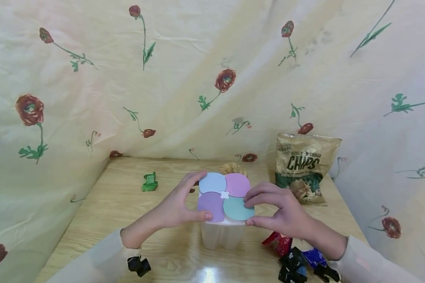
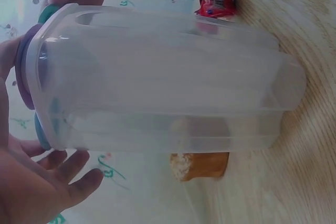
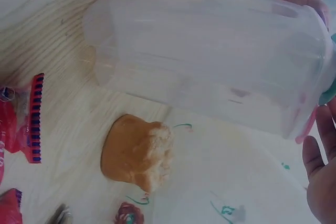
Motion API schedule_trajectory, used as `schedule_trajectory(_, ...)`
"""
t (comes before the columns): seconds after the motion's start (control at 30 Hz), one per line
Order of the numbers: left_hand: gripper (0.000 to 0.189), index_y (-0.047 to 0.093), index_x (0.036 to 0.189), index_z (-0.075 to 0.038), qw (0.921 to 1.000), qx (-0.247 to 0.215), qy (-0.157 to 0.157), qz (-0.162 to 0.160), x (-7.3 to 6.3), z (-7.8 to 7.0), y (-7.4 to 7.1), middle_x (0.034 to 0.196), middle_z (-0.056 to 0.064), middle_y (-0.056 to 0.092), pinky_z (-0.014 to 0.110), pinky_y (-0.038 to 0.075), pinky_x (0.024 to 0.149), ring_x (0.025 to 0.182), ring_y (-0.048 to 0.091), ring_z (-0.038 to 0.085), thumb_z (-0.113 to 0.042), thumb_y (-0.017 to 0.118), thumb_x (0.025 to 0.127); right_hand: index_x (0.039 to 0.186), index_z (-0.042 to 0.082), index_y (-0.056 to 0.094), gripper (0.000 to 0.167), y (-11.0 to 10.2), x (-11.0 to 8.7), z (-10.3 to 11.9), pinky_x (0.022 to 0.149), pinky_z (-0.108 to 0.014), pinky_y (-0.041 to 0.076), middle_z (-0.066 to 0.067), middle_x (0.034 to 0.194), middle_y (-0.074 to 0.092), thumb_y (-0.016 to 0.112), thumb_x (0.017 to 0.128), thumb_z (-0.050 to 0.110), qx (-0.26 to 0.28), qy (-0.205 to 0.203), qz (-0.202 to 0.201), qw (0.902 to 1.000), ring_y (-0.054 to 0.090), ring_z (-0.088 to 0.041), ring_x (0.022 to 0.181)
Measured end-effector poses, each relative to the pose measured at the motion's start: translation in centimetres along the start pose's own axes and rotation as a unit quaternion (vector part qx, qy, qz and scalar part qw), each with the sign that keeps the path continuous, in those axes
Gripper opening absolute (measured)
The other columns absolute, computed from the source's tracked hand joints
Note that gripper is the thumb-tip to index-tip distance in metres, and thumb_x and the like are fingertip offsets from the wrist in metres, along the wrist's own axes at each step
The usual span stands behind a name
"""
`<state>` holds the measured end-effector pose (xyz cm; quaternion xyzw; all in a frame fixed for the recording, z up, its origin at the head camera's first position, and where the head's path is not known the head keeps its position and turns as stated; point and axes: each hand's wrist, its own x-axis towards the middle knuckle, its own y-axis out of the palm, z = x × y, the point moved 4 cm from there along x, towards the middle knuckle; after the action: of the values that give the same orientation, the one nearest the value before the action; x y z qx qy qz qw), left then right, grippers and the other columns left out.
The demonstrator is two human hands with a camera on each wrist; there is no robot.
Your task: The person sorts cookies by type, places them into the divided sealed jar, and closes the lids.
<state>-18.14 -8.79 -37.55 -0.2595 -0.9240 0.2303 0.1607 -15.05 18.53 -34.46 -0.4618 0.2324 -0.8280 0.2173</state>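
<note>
A tall clear plastic storage container (image 1: 223,236) stands upright on the table. Its white-rimmed lid (image 1: 224,194) carries several petal-shaped flaps in blue, pink, purple and teal. My left hand (image 1: 184,200) holds the lid's left side, thumb at the purple flap (image 1: 211,206) and fingertips by the blue flap (image 1: 212,182). On the right side my right hand (image 1: 279,206) grips the lid, its fingers on the teal flap (image 1: 239,208) and thumb at the rim below. Through its clear wall (image 2: 157,72) the container shows no contents.
A chips bag (image 1: 302,169) stands at the back right. Behind the container sits a brown thing with a pale, lumpy top (image 3: 136,153). A green wrapped piece (image 1: 150,182) lies at the left. Near my right forearm are a red packet (image 1: 279,243) and black (image 1: 292,263) and blue (image 1: 314,257) wrappers.
</note>
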Motion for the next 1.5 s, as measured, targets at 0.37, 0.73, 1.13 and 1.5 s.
schedule_trajectory(0.37, 0.077, 0.048, 0.151, -0.02, 0.9934, 0.064, 0.085, -0.042, -0.2, -2.9, -1.3, 0.155, -0.005, 0.042, 0.062, 0.039, 0.111, 0.143, 0.043, 0.024, -0.037, 0.082, 0.084, 0.111, 0.016, 0.077, 0.034, -1.0, 0.9, 0.9, 0.087, -0.018, 0.054, -0.004, 0.114, 0.073, 0.084, 0.081, 0.002, -0.026, -0.003, 0.025, 0.9994, 0.069, -0.019, 0.104)
schedule_trajectory(0.73, 0.04, 0.067, 0.129, -0.012, 0.9914, 0.028, 0.126, -0.019, 0.6, -5.6, -1.2, 0.126, 0.001, 0.069, 0.039, 0.054, 0.093, 0.114, 0.065, 0.017, -0.022, 0.078, 0.092, 0.112, 0.016, 0.077, 0.037, -1.5, 2.0, 1.0, 0.084, -0.018, 0.053, 0.0, 0.113, 0.071, 0.079, 0.082, -0.006, -0.033, 0.012, 0.025, 0.9991, 0.068, -0.015, 0.099)
schedule_trajectory(1.13, 0.025, 0.074, 0.116, -0.008, 0.9946, -0.001, 0.099, 0.029, 1.2, -6.6, -0.3, 0.099, -0.004, 0.072, 0.029, 0.057, 0.08, 0.089, 0.066, 0.008, -0.019, 0.076, 0.094, 0.106, 0.018, 0.078, 0.029, -1.6, 3.2, 0.8, 0.073, -0.022, 0.053, 0.004, 0.105, 0.076, 0.081, 0.084, -0.001, -0.049, 0.062, -0.008, 0.9969, 0.069, -0.009, 0.093)
schedule_trajectory(1.5, 0.016, 0.077, 0.106, -0.014, 0.9963, 0.01, 0.078, 0.035, 1.5, -6.8, 0.2, 0.092, -0.007, 0.072, 0.026, 0.056, 0.074, 0.083, 0.065, 0.005, -0.02, 0.078, 0.092, 0.102, 0.015, 0.079, 0.02, -1.7, 3.9, 0.4, 0.066, -0.023, 0.052, 0.009, 0.102, 0.075, 0.08, 0.086, 0.002, -0.061, 0.1, -0.006, 0.993, 0.064, -0.004, 0.08)
